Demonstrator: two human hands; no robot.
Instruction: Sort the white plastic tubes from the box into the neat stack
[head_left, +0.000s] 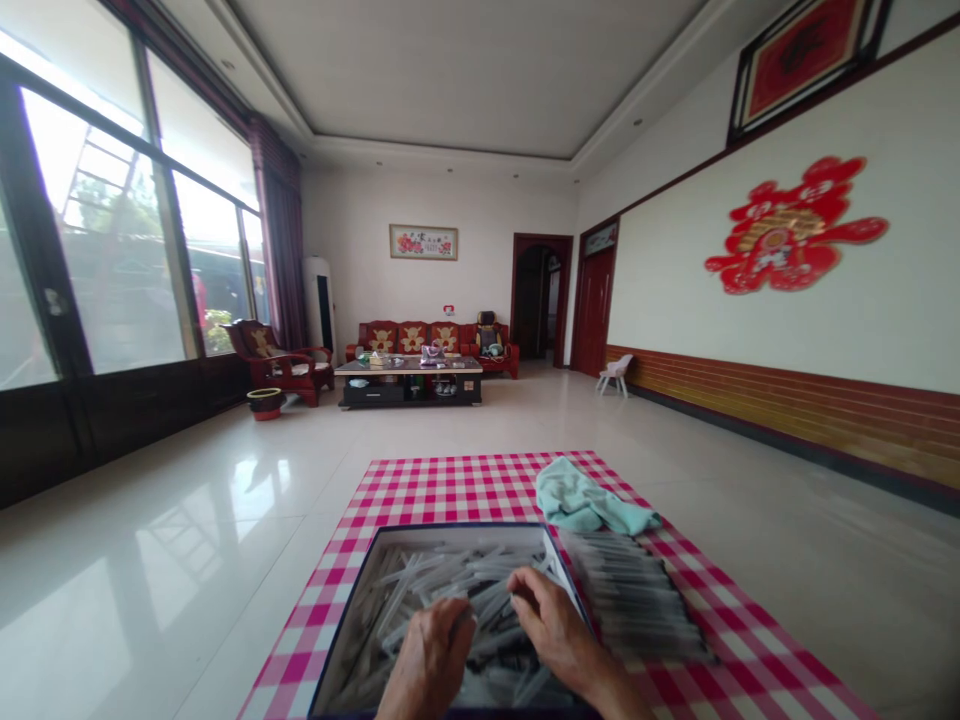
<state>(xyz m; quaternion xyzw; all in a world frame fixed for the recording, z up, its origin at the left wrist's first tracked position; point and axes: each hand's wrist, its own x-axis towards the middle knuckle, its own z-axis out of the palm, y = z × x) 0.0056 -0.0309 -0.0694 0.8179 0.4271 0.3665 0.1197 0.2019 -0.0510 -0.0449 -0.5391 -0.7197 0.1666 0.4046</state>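
A shallow dark-rimmed box [380,560] holds a jumble of translucent plastic tubes [427,575], some with dark parts among them. Over the box's near middle is my left hand [431,645], its fingers curled closed; anything in them is too small to make out. My right hand [555,625] reaches over the box's right side, thumb and fingers bent together near the tubes. Whether it pinches a tube is unclear. Right of the box lies a neat row of slim clear tubes with dark ends [641,600], slightly blurred.
A pink-and-white checked cloth [442,485] covers the table. Behind the row lies a crumpled mint-green towel [589,500]. Farther off stand a low dark coffee table [409,370], a red wooden sofa [412,338], an armchair [281,362] and a small white stool [615,375].
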